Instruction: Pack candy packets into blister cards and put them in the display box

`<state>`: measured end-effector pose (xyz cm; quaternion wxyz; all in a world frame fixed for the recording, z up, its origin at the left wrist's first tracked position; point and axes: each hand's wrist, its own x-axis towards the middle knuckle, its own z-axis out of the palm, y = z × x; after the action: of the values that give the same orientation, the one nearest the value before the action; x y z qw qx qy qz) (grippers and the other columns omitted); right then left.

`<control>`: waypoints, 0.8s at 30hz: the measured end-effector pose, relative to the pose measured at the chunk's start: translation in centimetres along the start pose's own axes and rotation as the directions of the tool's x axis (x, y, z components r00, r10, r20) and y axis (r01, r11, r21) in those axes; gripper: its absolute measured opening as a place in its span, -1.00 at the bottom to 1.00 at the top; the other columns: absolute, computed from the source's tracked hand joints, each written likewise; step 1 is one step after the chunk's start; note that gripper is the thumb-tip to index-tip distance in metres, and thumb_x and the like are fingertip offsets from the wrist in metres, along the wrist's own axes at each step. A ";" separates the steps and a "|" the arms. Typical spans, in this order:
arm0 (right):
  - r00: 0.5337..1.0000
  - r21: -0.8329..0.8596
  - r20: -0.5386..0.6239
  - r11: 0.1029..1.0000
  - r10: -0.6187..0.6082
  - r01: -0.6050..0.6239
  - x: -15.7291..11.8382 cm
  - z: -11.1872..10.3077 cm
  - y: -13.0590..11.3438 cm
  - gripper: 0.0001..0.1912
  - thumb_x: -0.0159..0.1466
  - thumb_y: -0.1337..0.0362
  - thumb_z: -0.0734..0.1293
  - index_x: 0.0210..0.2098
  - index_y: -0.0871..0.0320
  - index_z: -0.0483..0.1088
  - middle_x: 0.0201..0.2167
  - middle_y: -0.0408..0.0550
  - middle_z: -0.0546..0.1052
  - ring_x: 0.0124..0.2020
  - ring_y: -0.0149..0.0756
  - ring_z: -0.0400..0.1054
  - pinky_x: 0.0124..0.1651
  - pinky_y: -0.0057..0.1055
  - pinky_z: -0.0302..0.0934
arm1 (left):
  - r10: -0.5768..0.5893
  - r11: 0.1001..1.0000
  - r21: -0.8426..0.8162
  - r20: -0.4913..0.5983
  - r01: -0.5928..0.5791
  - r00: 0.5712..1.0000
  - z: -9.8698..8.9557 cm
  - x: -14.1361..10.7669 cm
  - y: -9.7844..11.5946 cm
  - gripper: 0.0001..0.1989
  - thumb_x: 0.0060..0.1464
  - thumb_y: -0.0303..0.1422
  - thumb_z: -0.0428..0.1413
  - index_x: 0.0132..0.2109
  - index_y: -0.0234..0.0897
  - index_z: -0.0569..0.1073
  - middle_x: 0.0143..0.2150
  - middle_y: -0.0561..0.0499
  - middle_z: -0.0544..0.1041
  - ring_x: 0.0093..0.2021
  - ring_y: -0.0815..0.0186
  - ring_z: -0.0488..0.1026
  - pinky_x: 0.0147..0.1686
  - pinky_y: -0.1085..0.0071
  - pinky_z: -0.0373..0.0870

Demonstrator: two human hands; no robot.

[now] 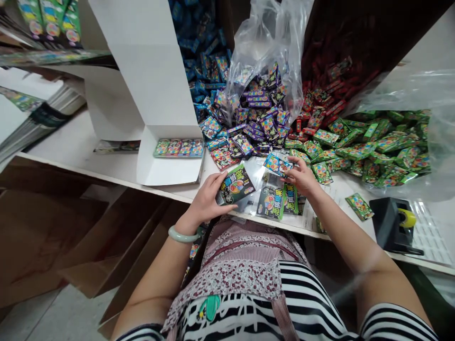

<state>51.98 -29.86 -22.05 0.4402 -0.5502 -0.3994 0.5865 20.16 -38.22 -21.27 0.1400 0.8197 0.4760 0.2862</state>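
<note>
My left hand is closed around a black and green printed packet near the table's front edge, thumb along its lower side. Between the fingertips of my right hand is a small blue packet, tilted over the table. Below it lie more black and green packets. Just beyond my left hand, a red packet rests by the pile of purple packets. To the left stands an open white box with a row of small colourful packets inside.
Blue packets, red packets and green packets are heaped along the back. A clear plastic bag surrounds the purple ones. A black tape dispenser stands at the right. Cardboard boxes sit below the table's left side.
</note>
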 end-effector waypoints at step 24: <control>0.766 -0.733 0.575 0.235 -0.287 0.638 -1.3 -1.3 -1.2 -0.22 0.10 0.18 0.45 0.28 0.11 0.21 0.26 0.17 0.35 0.30 0.06 0.20 0.31 0.02 0.08 | 0.090 0.994 0.058 0.107 -0.096 0.990 1.3 0.9 -1.2 0.02 -0.05 0.06 0.30 0.42 -0.21 0.07 0.23 -0.28 0.29 0.22 -0.11 0.30 0.21 -0.10 0.34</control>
<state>53.38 -30.72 -20.63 0.1528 -0.4455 -0.8610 0.1918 20.47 -36.76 -22.63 0.1252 0.8588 0.4382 0.2341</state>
